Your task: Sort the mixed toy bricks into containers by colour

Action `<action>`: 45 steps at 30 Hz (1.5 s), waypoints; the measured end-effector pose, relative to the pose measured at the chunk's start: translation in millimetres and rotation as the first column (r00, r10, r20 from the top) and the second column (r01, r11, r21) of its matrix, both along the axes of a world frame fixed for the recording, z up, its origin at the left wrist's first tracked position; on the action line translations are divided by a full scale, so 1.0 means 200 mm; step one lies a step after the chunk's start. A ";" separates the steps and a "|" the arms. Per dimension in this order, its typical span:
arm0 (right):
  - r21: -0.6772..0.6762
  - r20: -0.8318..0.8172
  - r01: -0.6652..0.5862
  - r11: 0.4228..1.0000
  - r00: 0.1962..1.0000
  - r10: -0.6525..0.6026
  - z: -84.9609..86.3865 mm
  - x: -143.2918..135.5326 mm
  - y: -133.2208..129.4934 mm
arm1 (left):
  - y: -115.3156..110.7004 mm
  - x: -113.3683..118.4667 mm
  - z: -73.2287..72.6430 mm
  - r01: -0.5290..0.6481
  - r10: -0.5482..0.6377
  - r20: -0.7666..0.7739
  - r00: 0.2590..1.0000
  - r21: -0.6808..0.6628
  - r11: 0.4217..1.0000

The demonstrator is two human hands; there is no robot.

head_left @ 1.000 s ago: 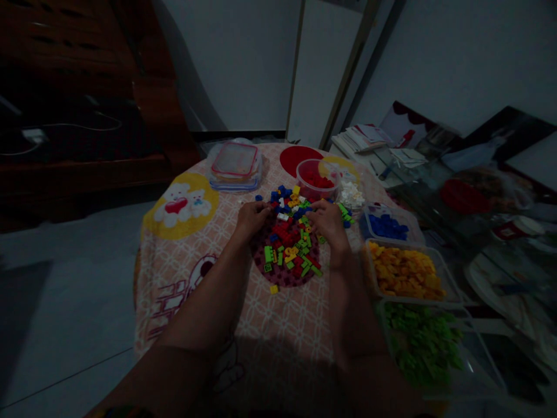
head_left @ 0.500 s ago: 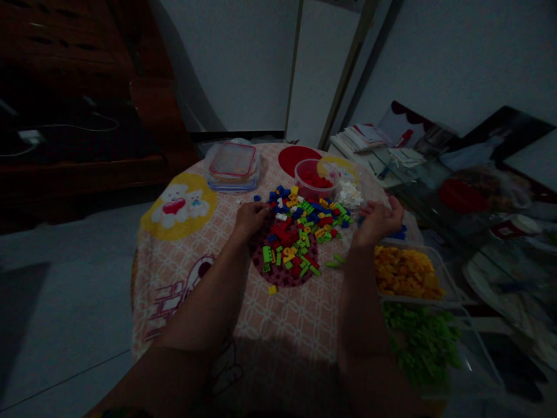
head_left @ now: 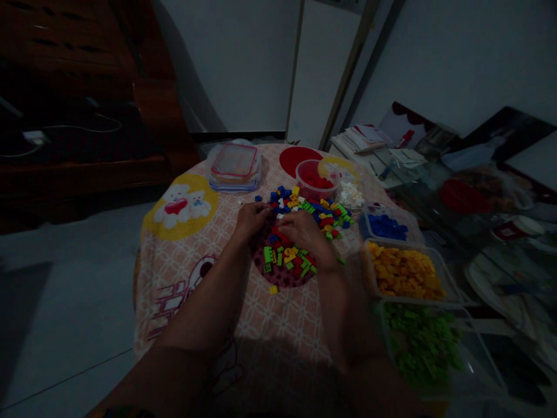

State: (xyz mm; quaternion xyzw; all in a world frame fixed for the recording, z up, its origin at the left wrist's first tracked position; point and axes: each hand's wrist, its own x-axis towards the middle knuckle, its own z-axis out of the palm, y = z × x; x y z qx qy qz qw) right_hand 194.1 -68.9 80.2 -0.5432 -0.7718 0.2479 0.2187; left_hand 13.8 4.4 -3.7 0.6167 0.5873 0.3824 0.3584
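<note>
A pile of mixed toy bricks (head_left: 308, 206) in blue, green, red, yellow and white lies on the patterned cloth (head_left: 278, 325). My left hand (head_left: 252, 219) rests at the pile's left edge, its fingers closed together near blue and red bricks; anything between them is too small to make out. Over the middle of the pile is my right hand (head_left: 301, 228), fingers drawn together beside a white brick (head_left: 280, 216); whatever it grips is hidden. One yellow brick (head_left: 273, 289) lies apart, nearer to me.
Clear boxes of blue (head_left: 386, 227), yellow (head_left: 405, 273) and green bricks (head_left: 422, 342) line the right side. Behind the pile are a round tub of red bricks (head_left: 316, 179), white bricks (head_left: 350, 195) and stacked lidded containers (head_left: 235, 166).
My right hand has moved left from beside the blue box to the middle of the pile, uncovering the blue bricks. My left hand has stayed almost where it was.
</note>
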 end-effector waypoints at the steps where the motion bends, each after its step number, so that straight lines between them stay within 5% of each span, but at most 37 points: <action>1: -0.011 0.092 -0.030 0.999 0.995 0.031 0.00 -0.03 -0.01 | 0.00 0.00 0.00 -0.002 0.002 -0.005 1.000 0.003 1.000; 7: -0.070 0.478 -0.050 0.996 0.875 0.078 0.02 -0.13 -0.07 | -0.01 0.00 0.01 -0.008 0.009 -0.028 1.000 0.014 1.000; 16: -0.042 0.533 -0.067 0.997 0.843 0.079 -0.02 -0.20 -0.10 | 0.00 0.01 0.00 0.014 -0.012 0.073 0.997 -0.037 0.999; 21: 0.016 0.348 0.000 1.000 0.938 -0.005 -0.01 -0.19 -0.08 | 0.00 0.00 0.01 0.003 -0.002 0.061 0.998 -0.005 1.000; 24: 0.039 0.075 0.174 0.984 0.981 -0.177 -0.01 -0.13 -0.03 | -0.01 0.00 0.02 -0.001 0.001 0.029 1.000 0.002 1.000; 26: 0.007 -0.196 0.293 0.956 0.938 -0.286 -0.01 -0.07 0.00 | -0.02 0.01 0.03 0.001 -0.001 0.015 1.000 -0.005 1.000; 29: -0.111 -0.579 0.445 0.889 0.698 -0.422 -0.03 0.06 0.05 | -0.02 0.01 0.02 -0.005 0.005 -0.002 1.000 -0.015 1.000; 32: -0.164 -0.772 0.598 0.784 0.417 -0.480 -0.03 0.21 0.08 | -0.02 0.01 0.02 -0.001 0.001 0.003 1.000 -0.020 1.000; 37: -0.144 -0.892 0.876 0.461 0.087 -0.444 -0.02 0.47 0.07 | -0.02 0.01 0.03 -0.003 0.007 0.058 0.998 -0.064 0.998; 41: -0.114 -0.909 0.960 0.256 0.003 -0.417 -0.01 0.63 0.03 | -0.02 0.02 0.03 -0.003 0.011 0.075 0.997 -0.100 0.995; 43: -0.075 -0.910 0.973 0.217 0.023 -0.415 0.00 0.65 0.01 | -0.02 0.02 0.03 -0.006 0.011 0.062 0.998 -0.091 0.996; 45: -0.034 -0.899 0.969 0.244 0.077 -0.430 0.01 0.64 0.02 | -0.02 0.02 0.03 -0.008 0.011 0.037 0.999 -0.071 0.997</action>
